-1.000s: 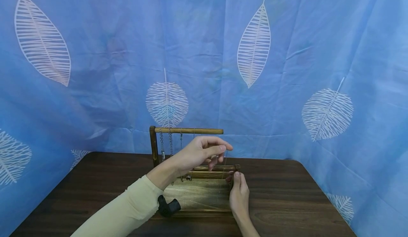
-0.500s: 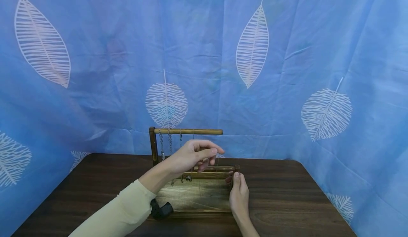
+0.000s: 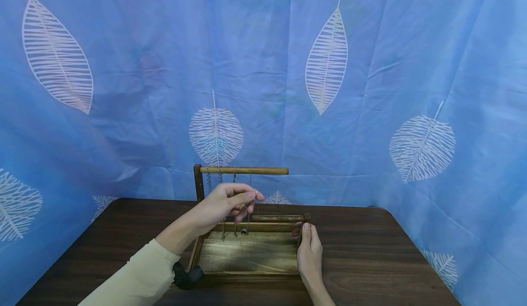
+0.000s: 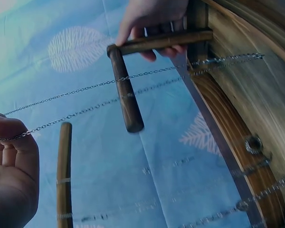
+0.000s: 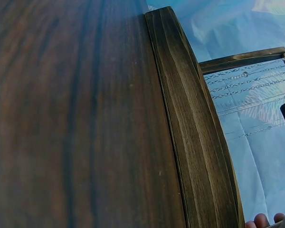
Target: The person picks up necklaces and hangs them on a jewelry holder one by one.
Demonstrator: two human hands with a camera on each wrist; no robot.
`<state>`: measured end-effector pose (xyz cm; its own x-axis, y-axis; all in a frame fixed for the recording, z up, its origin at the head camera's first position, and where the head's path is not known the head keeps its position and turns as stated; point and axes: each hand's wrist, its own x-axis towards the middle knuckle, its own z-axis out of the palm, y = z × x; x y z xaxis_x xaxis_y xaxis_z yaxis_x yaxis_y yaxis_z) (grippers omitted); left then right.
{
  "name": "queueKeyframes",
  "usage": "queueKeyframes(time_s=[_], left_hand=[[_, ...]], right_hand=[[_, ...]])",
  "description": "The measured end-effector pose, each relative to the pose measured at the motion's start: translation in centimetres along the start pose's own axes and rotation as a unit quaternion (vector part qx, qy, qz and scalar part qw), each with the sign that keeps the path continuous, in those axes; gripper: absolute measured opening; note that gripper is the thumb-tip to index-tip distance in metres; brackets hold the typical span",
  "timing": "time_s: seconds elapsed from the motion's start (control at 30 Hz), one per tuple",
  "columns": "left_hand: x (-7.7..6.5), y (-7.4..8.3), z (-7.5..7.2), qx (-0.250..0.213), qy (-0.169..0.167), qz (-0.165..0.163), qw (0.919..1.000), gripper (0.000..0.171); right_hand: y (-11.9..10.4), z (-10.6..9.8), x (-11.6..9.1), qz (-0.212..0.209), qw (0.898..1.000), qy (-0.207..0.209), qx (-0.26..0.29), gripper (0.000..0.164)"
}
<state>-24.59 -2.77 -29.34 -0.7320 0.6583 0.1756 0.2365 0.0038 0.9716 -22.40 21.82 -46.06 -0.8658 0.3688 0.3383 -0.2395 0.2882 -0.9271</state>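
A wooden jewelry stand has a tall left arm and a shorter right arm with a dowel. In the left wrist view, my left hand pinches one end of a thin chain necklace, which stretches in two strands toward the tray. In the head view, this hand is left of the short dowel's free end, overlapping the hanging chains. My right hand grips the post of the short arm at the stand's right side, and its fingertips show at the lower edge of the right wrist view.
Several necklaces hang from the upper bar, one with a ring-like pendant. The stand is on a dark wooden table, with a blue leaf-print curtain behind. A black wrist camera sits under the left sleeve.
My left hand has moved left with the necklace, from near the right post to in front of the hanging chains. My right hand has stayed on the post.
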Motion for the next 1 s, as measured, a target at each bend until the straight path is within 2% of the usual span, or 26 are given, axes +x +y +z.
queueKeyframes(time_s=[0.2, 0.4, 0.53, 0.73, 1.0], left_hand=[[-0.9, -0.2, -1.4, 0.0, 0.019, -0.007, 0.9998, 0.037], [-1.2, 0.0, -2.1, -0.005, 0.038, -0.015, 0.9991, 0.036], [-1.3, -0.2, -2.6, -0.01, 0.04, -0.013, 0.9991, 0.037], [-0.8, -0.7, -3.2, 0.012, 0.051, -0.005, 0.9986, 0.037], [0.7, -1.0, -3.9, 0.023, 0.063, -0.005, 0.9977, 0.035]], right_hand=[[0.0, 0.1, 0.1, 0.004, 1.0, 0.004, -0.008, 0.052], [-0.1, 0.1, 0.1, 0.005, 1.0, 0.004, -0.011, 0.051], [0.0, 0.2, 0.1, 0.003, 1.0, 0.008, -0.016, 0.051], [0.2, 0.2, 0.2, 0.003, 1.0, 0.01, -0.018, 0.052], [0.4, 0.3, 0.3, 0.005, 1.0, 0.009, -0.016, 0.053]])
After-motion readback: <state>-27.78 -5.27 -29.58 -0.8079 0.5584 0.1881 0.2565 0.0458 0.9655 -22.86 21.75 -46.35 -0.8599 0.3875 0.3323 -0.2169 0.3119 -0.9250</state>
